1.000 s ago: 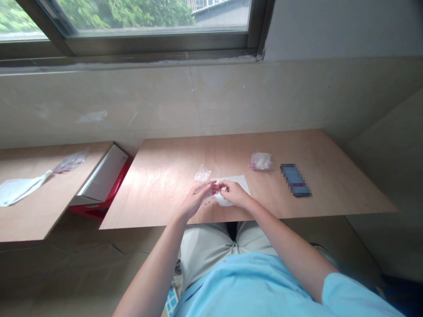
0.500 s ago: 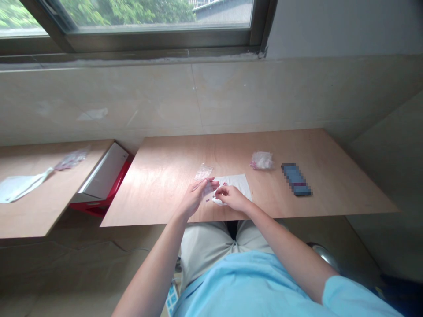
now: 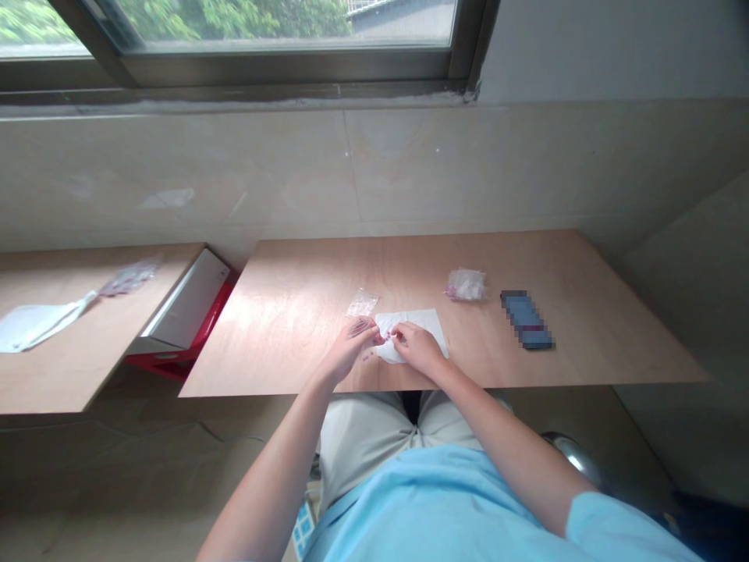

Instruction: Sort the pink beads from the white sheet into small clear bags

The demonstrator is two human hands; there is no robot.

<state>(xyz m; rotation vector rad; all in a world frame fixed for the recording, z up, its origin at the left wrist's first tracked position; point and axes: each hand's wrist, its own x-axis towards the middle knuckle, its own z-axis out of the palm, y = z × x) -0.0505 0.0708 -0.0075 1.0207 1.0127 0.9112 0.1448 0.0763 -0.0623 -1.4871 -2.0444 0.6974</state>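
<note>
Two hands met over the white paper sheet (image 3: 419, 325), left hand (image 3: 351, 351) and right hand (image 3: 417, 349) nearly touching, any grip unclear; tiny pink pieces (image 3: 367, 357) just beside warranted slow pinches.

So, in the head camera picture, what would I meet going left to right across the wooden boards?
White cloth, clear plastic bag, white box, left hand, right hand, scrunched plastic bag, blue phone.

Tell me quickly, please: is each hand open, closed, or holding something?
Left hand: closed, holding something small, unclear what.
Right hand: closed, at the white paper, grip unclear.
</note>
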